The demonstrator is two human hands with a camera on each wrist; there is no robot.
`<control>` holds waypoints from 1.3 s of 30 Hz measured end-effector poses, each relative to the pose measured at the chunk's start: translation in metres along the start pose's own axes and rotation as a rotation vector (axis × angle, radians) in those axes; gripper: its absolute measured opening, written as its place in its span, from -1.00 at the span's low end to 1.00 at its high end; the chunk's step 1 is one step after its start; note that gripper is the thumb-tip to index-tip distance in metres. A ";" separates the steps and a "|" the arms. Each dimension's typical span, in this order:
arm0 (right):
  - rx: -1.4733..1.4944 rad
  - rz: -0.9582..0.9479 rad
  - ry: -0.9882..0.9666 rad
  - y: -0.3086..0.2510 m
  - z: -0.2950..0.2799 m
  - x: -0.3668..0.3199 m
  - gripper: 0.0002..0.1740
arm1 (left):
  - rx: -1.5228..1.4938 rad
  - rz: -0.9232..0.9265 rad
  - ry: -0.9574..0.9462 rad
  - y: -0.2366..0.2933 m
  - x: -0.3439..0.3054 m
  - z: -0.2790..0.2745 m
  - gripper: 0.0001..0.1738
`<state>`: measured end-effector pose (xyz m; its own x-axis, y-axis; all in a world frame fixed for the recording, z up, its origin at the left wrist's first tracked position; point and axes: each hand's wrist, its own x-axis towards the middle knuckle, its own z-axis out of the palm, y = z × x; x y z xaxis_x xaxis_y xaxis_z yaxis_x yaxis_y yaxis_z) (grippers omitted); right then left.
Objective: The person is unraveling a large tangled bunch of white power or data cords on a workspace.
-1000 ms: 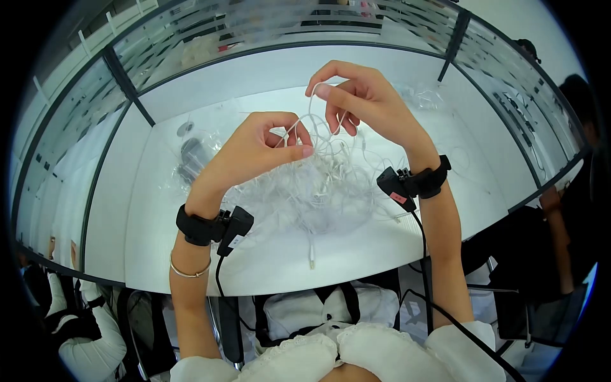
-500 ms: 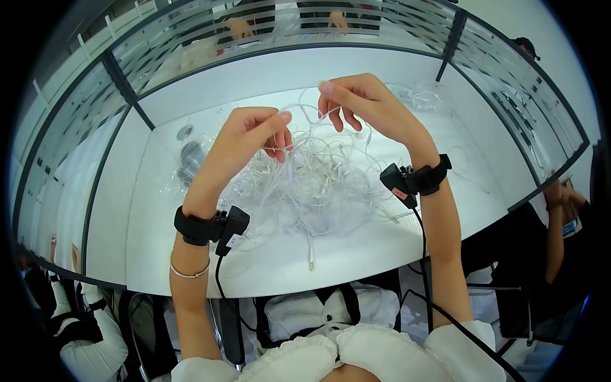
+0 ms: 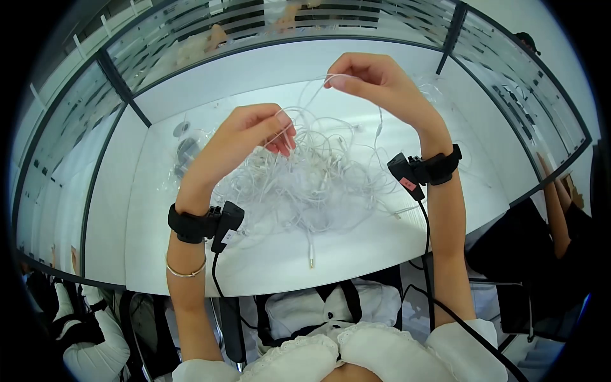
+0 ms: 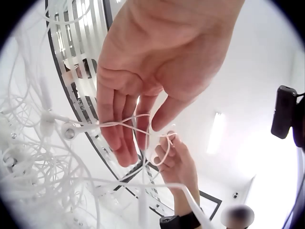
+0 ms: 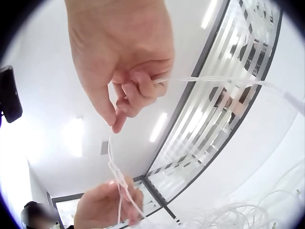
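A tangled heap of thin white cables (image 3: 312, 178) lies on the white table. Above its left side, my left hand (image 3: 245, 137) pinches a cable between thumb and index finger; in the left wrist view strands cross the fingers of this hand (image 4: 143, 71). Higher and to the right, my right hand (image 3: 388, 89) pinches a cable at its fingertips, with loose strands stretching between the two hands. In the right wrist view more strands run out from under the curled fingers of the right hand (image 5: 126, 62) toward the right.
Clear plastic packaging (image 3: 188, 153) lies at the table's left side, and another clear bag (image 3: 431, 94) at the back right. A white partition (image 3: 286, 63) with glass on top encloses the table (image 3: 254, 274). One cable end (image 3: 312, 260) points toward the front edge. People are beyond.
My right hand has moved up and to the right, and its fingers are more curled. The hands are farther apart, with cable strands between them. The left hand has risen and turned slightly.
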<state>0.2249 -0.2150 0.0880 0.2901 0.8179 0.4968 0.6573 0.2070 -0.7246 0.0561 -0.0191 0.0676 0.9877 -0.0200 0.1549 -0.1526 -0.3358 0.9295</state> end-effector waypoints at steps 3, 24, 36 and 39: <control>0.008 -0.012 0.011 -0.013 -0.009 -0.002 -0.81 | 0.037 0.040 -0.140 -0.014 0.005 -0.001 -0.84; -0.041 0.030 0.312 0.008 -0.035 -0.003 -0.77 | 0.218 -0.033 -0.008 -0.017 0.005 -0.005 -0.81; -0.066 0.020 0.195 -0.006 -0.023 -0.003 -0.76 | 0.091 -0.112 -0.179 -0.014 0.005 0.019 -0.40; -0.051 0.022 0.165 -0.011 -0.022 -0.003 -0.77 | 0.122 -0.008 -0.241 -0.025 0.010 0.022 -0.65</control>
<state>0.2320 -0.2314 0.1055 0.4125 0.7216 0.5560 0.6828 0.1591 -0.7131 0.0701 -0.0321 0.0388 0.9706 -0.2355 0.0502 -0.1541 -0.4473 0.8810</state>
